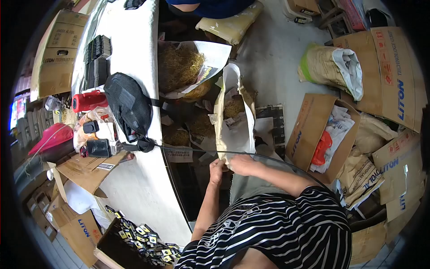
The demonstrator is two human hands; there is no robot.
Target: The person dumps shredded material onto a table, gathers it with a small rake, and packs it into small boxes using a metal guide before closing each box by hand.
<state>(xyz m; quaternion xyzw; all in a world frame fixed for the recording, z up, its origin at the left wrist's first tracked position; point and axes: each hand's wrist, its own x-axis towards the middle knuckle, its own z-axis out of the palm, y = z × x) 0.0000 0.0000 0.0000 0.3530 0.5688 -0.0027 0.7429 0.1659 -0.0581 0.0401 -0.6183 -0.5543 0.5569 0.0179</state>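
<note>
A pale, open-mouthed sack (236, 138) stands off the right-hand edge of the desk, its near rim gathered in two bare hands. The fingers of the left hand (216, 172) look clamped on the rim; those of the right hand (242, 165) curl onto it just beside, their tips partly hidden. Good handling here likely means a firm pinch through every layer and an even pull from both sides, so the mouth neither folds shut nor tears. A black cable (264, 156) crosses the near end of the sack and is best held clear of the grip. Beyond lies a golden, wiry tangle (181, 65) on paper; a black backpack (127, 105) rests along the right-hand edge of the desk (139, 188).
</note>
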